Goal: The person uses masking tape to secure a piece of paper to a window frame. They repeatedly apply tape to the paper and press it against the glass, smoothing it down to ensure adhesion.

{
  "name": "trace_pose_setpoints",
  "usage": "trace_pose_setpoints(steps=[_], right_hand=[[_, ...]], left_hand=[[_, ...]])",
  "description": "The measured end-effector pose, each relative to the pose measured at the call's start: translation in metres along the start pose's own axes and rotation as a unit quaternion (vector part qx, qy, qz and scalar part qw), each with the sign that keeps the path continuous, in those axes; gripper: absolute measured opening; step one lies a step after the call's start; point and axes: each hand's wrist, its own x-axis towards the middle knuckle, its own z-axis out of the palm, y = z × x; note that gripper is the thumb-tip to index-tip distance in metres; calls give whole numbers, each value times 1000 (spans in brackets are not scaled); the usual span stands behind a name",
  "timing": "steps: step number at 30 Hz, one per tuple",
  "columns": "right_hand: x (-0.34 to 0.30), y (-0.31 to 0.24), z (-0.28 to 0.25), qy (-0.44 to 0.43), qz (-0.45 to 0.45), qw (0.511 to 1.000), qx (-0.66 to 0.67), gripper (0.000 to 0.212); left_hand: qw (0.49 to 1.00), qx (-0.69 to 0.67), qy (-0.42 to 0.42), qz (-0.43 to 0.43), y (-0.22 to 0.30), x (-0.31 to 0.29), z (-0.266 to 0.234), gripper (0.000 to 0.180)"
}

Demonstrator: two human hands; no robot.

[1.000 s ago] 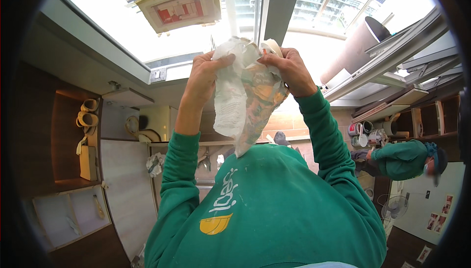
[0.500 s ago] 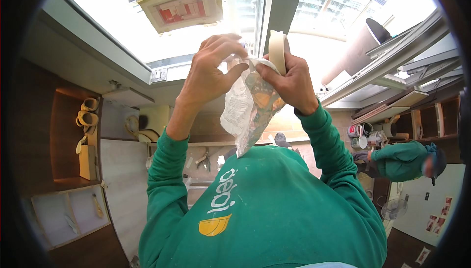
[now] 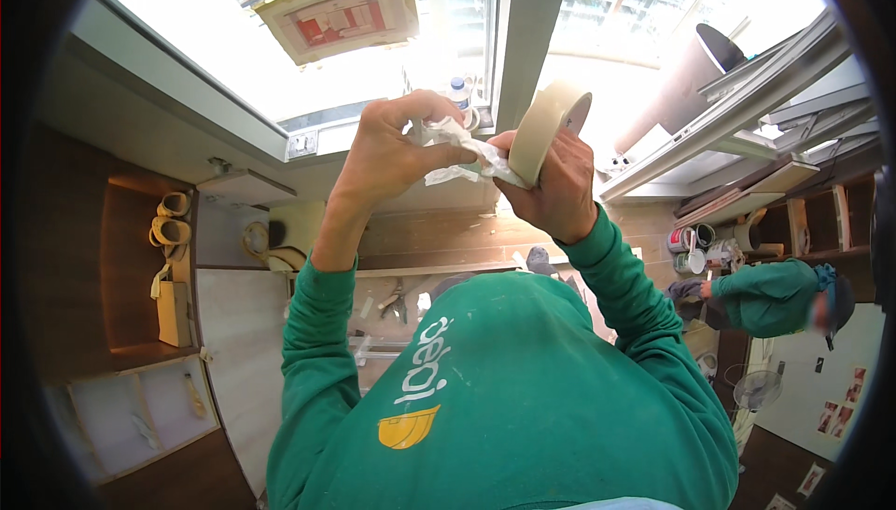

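Observation:
Both my hands are raised in front of the window sill. My left hand [image 3: 392,151] pinches one end of a crumpled white plastic wrapper [image 3: 471,148] between thumb and fingers. My right hand [image 3: 565,183] grips the wrapper's other end, with a wide roll of cream masking tape [image 3: 539,129] around or against its fingers. The roll stands on edge and hides part of that hand. Bunched plastic runs between the two hands, and a loose flap hangs below it.
Behind my hands, a bottle with a blue cap [image 3: 458,90] stands by the window frame. A printed sheet [image 3: 341,17] is taped to the glass. Tape rolls [image 3: 170,230] lie on the left shelf. Another person [image 3: 770,300] in green is at the right, near paint cans [image 3: 686,239].
The wrapper hung down long and spread out; now it is bunched up between my hands. My right hand has turned and lowered with the tape roll.

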Motion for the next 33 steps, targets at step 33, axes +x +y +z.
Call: trace_pose_setpoints(steps=[33], right_hand=[[1, 24, -14, -1, 461, 738, 493, 26]], left_hand=[[864, -446, -39, -231, -31, 15, 30, 22]])
